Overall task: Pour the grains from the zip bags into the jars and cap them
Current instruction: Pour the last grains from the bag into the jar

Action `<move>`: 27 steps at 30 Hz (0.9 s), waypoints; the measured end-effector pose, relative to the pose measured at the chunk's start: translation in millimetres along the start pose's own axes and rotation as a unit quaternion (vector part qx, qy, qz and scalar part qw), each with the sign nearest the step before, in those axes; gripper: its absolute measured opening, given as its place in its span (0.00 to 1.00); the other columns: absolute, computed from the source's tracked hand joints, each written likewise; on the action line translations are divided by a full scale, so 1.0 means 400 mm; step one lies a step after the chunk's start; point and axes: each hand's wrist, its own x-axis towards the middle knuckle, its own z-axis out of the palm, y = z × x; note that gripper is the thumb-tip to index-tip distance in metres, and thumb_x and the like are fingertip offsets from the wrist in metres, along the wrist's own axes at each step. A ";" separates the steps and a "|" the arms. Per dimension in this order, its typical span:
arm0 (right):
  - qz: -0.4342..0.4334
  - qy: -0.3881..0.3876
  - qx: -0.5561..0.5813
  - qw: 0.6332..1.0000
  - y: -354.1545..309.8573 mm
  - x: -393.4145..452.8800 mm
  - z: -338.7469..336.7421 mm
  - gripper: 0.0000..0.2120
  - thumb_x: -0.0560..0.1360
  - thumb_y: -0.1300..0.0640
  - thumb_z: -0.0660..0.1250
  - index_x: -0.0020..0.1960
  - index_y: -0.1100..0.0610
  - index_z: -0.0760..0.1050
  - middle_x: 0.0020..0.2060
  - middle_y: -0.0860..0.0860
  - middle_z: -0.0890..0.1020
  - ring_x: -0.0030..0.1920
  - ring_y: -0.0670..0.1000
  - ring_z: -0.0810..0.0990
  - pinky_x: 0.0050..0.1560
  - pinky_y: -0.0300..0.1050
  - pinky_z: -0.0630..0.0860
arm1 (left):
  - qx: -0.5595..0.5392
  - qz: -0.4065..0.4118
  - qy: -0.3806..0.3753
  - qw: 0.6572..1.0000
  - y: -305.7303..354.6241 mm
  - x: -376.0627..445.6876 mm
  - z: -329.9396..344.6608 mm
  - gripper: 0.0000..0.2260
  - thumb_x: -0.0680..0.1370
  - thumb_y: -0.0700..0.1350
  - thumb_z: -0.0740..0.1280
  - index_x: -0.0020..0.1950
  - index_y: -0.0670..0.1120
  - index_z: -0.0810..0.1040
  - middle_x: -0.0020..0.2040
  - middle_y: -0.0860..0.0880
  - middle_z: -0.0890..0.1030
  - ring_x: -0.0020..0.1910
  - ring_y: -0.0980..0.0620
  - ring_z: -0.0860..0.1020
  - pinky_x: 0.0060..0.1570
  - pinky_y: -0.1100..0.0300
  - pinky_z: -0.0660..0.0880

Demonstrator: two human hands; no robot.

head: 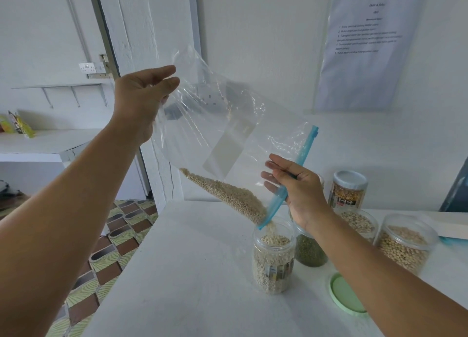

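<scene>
A clear zip bag (pixel 228 124) with a blue zip strip hangs tilted over an open plastic jar (pixel 273 260). Pale grains (pixel 228 197) slide along the bag's lower edge and fall from its corner into the jar, which is nearly full. My left hand (pixel 141 96) pinches the bag's raised bottom corner high up. My right hand (pixel 296 184) grips the blue zip edge just above the jar's mouth. A light green lid (pixel 347 296) lies flat on the table to the right of the jar, partly behind my right forearm.
Behind the open jar stand a jar of green beans (pixel 310 250), two open jars of pale beans (pixel 405 245) and a capped jar (pixel 348 189) by the wall. The white table (pixel 190 273) ends at left above a tiled floor (pixel 111 248). A paper sheet (pixel 364 45) hangs on the wall.
</scene>
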 end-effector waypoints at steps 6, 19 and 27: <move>-0.002 -0.007 0.005 1.000 -0.001 -0.001 -0.004 0.15 0.78 0.67 0.71 0.63 0.57 0.83 0.57 0.53 0.87 0.56 0.56 0.87 0.54 0.48 0.84 | -0.006 0.001 -0.007 1.000 0.011 -0.001 0.008 0.11 0.76 0.40 0.78 0.56 0.51 0.87 0.45 0.56 0.87 0.49 0.58 0.84 0.53 0.65 0.78; -0.022 -0.017 -0.016 0.999 0.006 -0.008 -0.013 0.18 0.75 0.70 0.73 0.62 0.54 0.84 0.57 0.51 0.86 0.58 0.55 0.86 0.55 0.45 0.84 | -0.003 0.002 -0.015 1.000 0.018 -0.006 0.019 0.13 0.76 0.39 0.78 0.59 0.47 0.86 0.47 0.54 0.87 0.49 0.59 0.85 0.53 0.66 0.79; -0.024 -0.021 -0.021 0.999 0.012 -0.016 -0.023 0.18 0.79 0.71 0.68 0.63 0.55 0.83 0.59 0.53 0.85 0.57 0.55 0.86 0.56 0.46 0.84 | 0.008 0.010 -0.022 1.000 0.024 -0.006 0.029 0.12 0.76 0.41 0.78 0.59 0.48 0.87 0.50 0.51 0.87 0.52 0.55 0.85 0.60 0.60 0.80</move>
